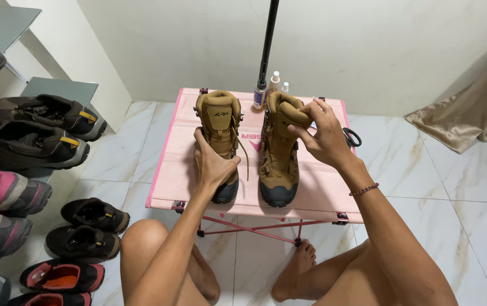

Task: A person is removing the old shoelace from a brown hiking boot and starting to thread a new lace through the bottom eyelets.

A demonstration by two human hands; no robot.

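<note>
Two tan high-top boots stand side by side on a small pink folding table (311,195), toes toward me. My left hand (212,161) wraps around the front of the left boot (219,116), over its laces. My right hand (324,136) pinches the padded collar and tongue at the top of the right boot (277,164). A loose lace hangs from the left boot between the two.
Two small spray bottles (273,85) and a black pole (267,45) stand at the table's far edge. Black scissors (352,137) lie by my right wrist. Several shoes sit on a rack and the floor at left (34,136). A beige curtain (470,113) drapes at right.
</note>
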